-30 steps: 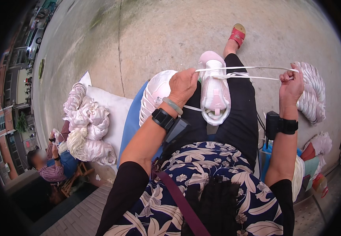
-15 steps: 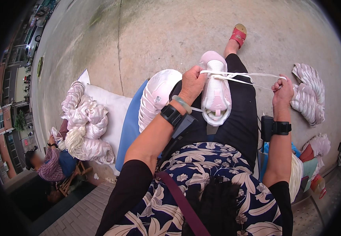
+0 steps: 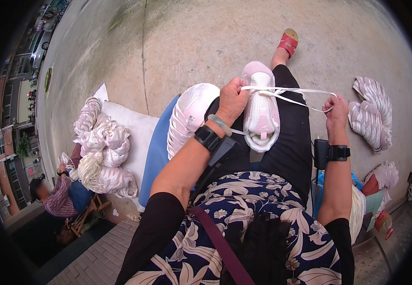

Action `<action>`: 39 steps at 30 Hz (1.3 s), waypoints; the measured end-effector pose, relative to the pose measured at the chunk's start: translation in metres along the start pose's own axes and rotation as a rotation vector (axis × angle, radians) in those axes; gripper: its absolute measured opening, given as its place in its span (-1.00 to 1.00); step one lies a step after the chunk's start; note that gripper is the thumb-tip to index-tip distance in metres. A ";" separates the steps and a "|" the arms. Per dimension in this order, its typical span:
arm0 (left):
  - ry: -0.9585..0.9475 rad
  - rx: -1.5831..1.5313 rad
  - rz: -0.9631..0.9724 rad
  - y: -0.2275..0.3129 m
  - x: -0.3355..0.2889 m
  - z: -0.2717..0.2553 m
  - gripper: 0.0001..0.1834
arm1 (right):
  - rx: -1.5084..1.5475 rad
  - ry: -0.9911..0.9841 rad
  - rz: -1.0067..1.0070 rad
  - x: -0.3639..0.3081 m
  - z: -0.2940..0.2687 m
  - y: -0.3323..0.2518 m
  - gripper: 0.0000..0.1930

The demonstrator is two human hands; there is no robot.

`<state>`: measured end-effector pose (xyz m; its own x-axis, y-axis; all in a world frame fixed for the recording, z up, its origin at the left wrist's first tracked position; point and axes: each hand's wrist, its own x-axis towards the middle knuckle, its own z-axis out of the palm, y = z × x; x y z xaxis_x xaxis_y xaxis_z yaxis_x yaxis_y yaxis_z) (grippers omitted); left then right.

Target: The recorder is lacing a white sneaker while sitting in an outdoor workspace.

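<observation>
My left grip [image 3: 232, 102] is closed, finger and thumb pinching a white lace [image 3: 296, 90] just beside the front part of a pale pink and white shoe [image 3: 262, 107]. My right grip [image 3: 336, 114] is closed too, well out to the right of the shoe, fingers curled around the lace, so that two strands stretch between shoe and hand above my right thigh. The shoe lies sole down at my lap, between my thighs, toe pointing away from me and heel opening toward me. I wear a pale bracelet [image 3: 220, 124] on my left wrist, black trousers [image 3: 291, 137] and a dark blue top [image 3: 263, 199] with cream leaves. Close by my left thigh is a stack of pink and white shoe pieces [image 3: 184, 121], beside a blue cloth [image 3: 158, 152]. Farther left, tied bundles [image 3: 115, 180] in the same colours lie on a white sheet [image 3: 137, 128]; two similar rolls [image 3: 372, 114] rest on the concrete ground [image 3: 201, 42] to my right. At far left, another person [image 3: 61, 202] sits on a wooden chair [image 3: 89, 216].
</observation>
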<state>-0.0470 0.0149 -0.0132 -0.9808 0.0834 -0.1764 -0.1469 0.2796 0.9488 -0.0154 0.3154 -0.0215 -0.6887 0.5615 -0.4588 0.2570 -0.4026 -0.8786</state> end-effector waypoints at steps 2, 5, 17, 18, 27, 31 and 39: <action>-0.010 0.092 0.069 0.002 -0.001 0.001 -0.96 | -0.140 0.100 0.098 -0.005 0.006 0.000 -0.71; -0.052 0.205 0.203 0.001 0.005 0.005 -0.94 | -0.526 0.057 0.039 0.008 -0.006 0.018 -0.63; 0.070 0.528 0.172 0.006 -0.004 0.008 -0.79 | -0.606 -0.235 -0.402 -0.011 0.033 0.036 -0.76; 0.103 0.621 0.260 0.006 -0.008 0.008 -0.75 | -0.588 -0.266 -0.418 -0.013 0.036 0.036 -0.78; -0.193 0.504 0.269 0.023 -0.017 -0.009 -0.69 | -0.631 -0.248 -0.534 -0.036 0.051 0.030 -0.81; -0.253 0.575 0.313 0.021 -0.012 -0.017 -0.71 | -0.731 -0.357 -0.669 -0.067 0.077 0.026 -0.75; -0.359 0.642 0.267 0.022 -0.005 -0.020 -0.80 | -1.075 -0.480 -0.864 -0.099 0.114 0.042 -0.27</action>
<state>-0.0483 0.0015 0.0137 -0.8549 0.4992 -0.1414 0.2985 0.6961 0.6530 -0.0138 0.1604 0.0023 -0.9880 -0.0336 0.1506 -0.1213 0.7719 -0.6241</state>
